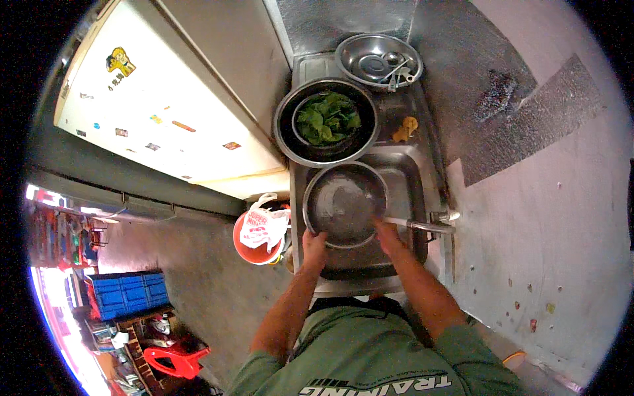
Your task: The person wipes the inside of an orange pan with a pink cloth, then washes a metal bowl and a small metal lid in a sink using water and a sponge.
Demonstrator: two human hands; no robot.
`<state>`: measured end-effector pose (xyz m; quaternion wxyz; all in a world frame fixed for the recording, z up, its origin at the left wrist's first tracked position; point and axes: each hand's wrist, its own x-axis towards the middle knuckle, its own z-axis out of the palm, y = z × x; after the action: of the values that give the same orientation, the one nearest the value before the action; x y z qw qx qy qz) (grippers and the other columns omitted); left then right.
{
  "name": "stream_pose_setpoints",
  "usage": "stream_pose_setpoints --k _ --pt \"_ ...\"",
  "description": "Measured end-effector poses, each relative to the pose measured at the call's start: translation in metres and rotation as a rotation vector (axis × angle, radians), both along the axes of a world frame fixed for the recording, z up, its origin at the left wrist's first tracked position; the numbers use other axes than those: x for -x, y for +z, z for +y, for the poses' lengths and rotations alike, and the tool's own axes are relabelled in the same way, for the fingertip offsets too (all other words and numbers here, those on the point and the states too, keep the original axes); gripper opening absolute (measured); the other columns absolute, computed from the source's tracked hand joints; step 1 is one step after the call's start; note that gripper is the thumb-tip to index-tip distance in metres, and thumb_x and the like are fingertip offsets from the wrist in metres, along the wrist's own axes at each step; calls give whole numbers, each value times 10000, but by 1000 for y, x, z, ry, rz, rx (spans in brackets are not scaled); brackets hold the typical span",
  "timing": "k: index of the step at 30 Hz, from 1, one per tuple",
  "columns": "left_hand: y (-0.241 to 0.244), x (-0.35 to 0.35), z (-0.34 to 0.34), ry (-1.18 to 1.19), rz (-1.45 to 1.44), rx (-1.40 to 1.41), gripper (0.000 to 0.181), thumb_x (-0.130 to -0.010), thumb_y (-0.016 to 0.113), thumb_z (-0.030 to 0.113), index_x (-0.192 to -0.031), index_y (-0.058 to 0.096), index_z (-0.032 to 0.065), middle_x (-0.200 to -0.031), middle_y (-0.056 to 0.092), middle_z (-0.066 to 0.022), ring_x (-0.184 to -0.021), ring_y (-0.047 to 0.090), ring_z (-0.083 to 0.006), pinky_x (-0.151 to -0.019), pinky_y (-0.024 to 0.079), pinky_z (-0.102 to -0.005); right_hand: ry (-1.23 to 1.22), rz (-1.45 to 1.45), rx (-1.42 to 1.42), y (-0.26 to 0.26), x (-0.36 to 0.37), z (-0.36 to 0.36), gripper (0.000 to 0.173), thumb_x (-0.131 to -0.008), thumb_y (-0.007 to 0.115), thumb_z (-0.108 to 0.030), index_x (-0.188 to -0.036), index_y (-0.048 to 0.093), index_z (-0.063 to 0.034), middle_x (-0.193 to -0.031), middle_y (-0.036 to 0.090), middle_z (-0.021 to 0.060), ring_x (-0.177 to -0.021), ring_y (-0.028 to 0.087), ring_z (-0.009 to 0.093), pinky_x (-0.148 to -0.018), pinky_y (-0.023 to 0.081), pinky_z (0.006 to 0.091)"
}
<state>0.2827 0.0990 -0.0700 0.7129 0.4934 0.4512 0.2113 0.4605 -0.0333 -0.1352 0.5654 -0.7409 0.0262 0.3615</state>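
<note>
A round metal basin (345, 198) is at the sink (413, 247), over its left part. My left hand (314, 249) grips the basin's rim at the near left. On the near right side, my right hand (389, 238) holds the rim, its fingers partly blurred. A faucet spout (421, 226) reaches in from the right, its tip close above my right hand. Just beyond, a larger metal basin (281, 133) holds a smaller bowl with green leaves (329, 119) in it.
Farther back, a steel bowl (346, 62) contains a ladle and other utensils. Yellowed scraps (405, 128) lie on the sink counter. A refrigerator (173, 114) stands left; below it is a red bucket (250, 252) with a white plastic bag (265, 227). A wall (525, 222) bounds the right.
</note>
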Motion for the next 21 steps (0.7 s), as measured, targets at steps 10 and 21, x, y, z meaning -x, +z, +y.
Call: stream_pose_setpoints --k 10,21 --pt "13 -22 -23 -50 -82 190 384 -864 518 66 -1246 479 57 -1107 592 -84 -876 616 -205 -563 521 -312 666 -1336 193 78 -23 -5 498 -712 654 -57 -1177 495 25 -1184 482 249 -1125 464 424 -931 420 455" --pt "-5 -43 -22 66 -81 279 234 -872 580 166 -1087 528 90 -979 592 -72 -791 583 -216 -576 503 -364 1084 -1108 338 60 43 8 427 -814 564 -209 -1204 540 -38 -1139 582 138 -1036 550 324 -927 413 451"
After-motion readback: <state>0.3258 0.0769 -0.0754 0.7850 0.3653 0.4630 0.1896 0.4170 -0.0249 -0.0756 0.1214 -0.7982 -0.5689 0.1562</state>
